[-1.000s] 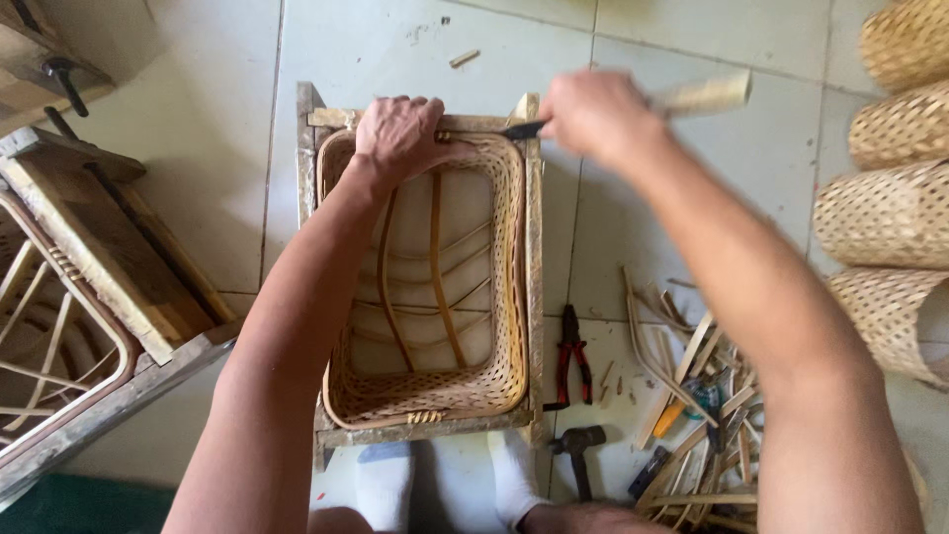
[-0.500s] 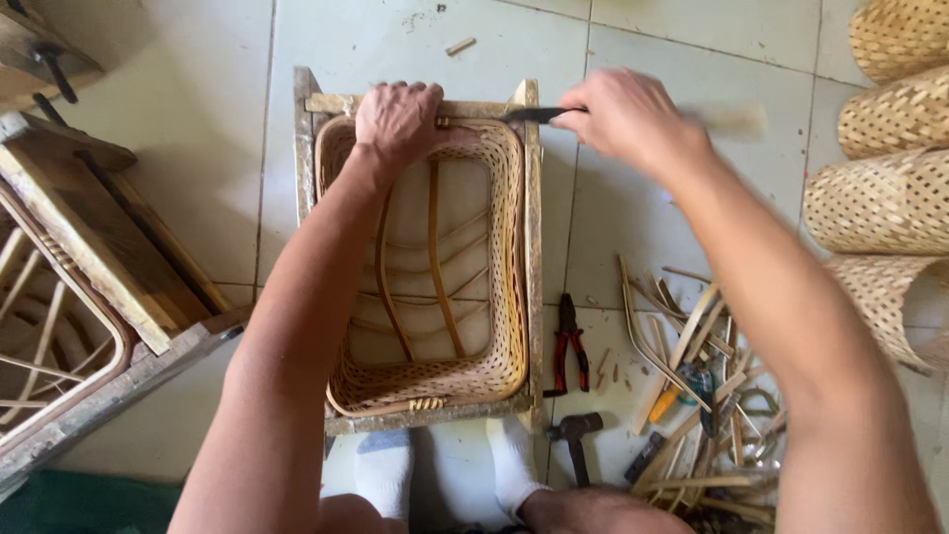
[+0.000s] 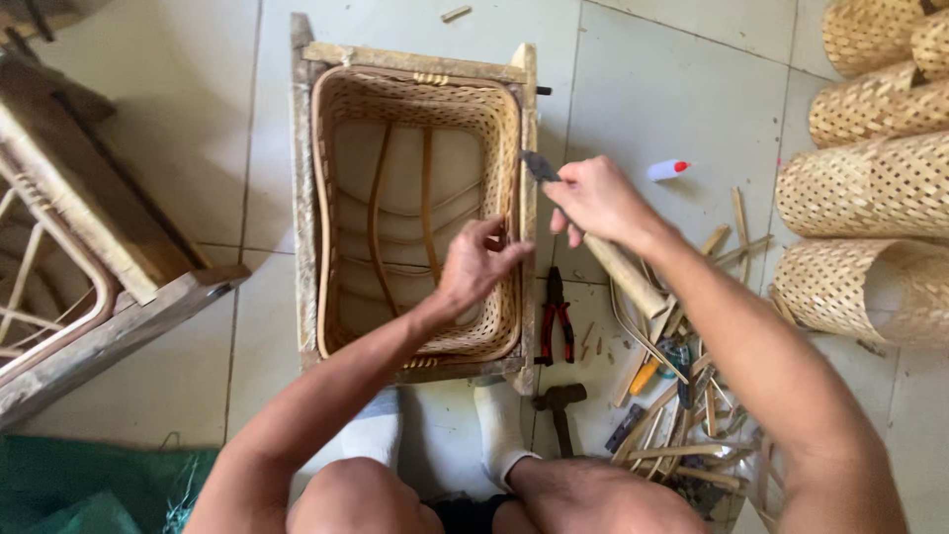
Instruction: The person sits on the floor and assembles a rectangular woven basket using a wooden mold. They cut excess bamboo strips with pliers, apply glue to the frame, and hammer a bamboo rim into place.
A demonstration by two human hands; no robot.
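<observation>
**Woven cane under a blade held close to fingers**

Woven basket sits in its wooden frame on the floor. The left hand pinches the right-hand rim; the right hand grips a wooden-handled knife just beside it — a slip could nick fingers. Earlier, both hands worked the far rim.

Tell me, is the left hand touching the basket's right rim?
Touching. The head view shows the left hand with fingers curled against the right rim of the woven basket.
</observation>
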